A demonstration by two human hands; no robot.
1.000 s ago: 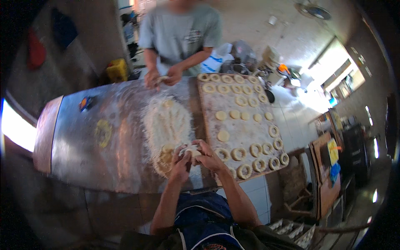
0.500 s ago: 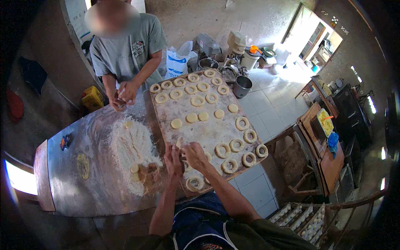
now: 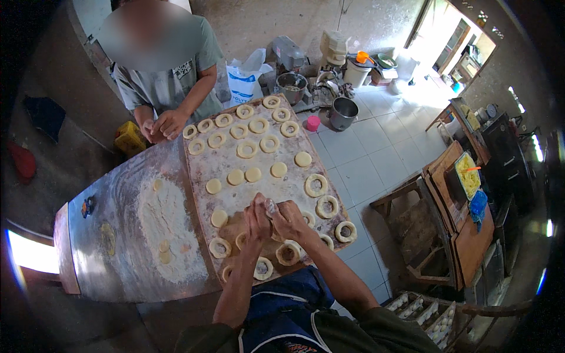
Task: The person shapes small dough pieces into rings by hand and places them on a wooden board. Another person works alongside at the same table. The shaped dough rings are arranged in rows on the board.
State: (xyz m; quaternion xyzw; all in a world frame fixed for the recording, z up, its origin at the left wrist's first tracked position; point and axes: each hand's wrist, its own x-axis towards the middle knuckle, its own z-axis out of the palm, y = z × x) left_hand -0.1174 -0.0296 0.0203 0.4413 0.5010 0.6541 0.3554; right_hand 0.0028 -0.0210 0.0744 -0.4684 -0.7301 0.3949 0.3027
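My left hand (image 3: 257, 219) and my right hand (image 3: 288, 220) meet over the near half of a floured wooden board (image 3: 200, 170). Their fingers are closed and pressed together at the tips; something pale shows between them, too small and covered to make out. Around them lie several dough rings (image 3: 316, 185) and flat dough discs (image 3: 235, 177). One dough disc (image 3: 219, 219) rests just left of my left hand. Under my wrists, a dough ring (image 3: 288, 254) and others are partly hidden by my forearms.
Left of the board, loose flour (image 3: 162, 217) covers part of a metal-topped table (image 3: 118, 194). Across it stands a person in a grey shirt, their hands (image 3: 165, 125) together. A metal pot (image 3: 342, 113) and pink cup (image 3: 312, 123) are on the tiled floor. At right, a wooden stand holds a yellow-filled tray (image 3: 468, 175).
My view has shifted, so the board appears further left. My joined hands have moved rightward over the board, leaving a dough disc uncovered at their left.
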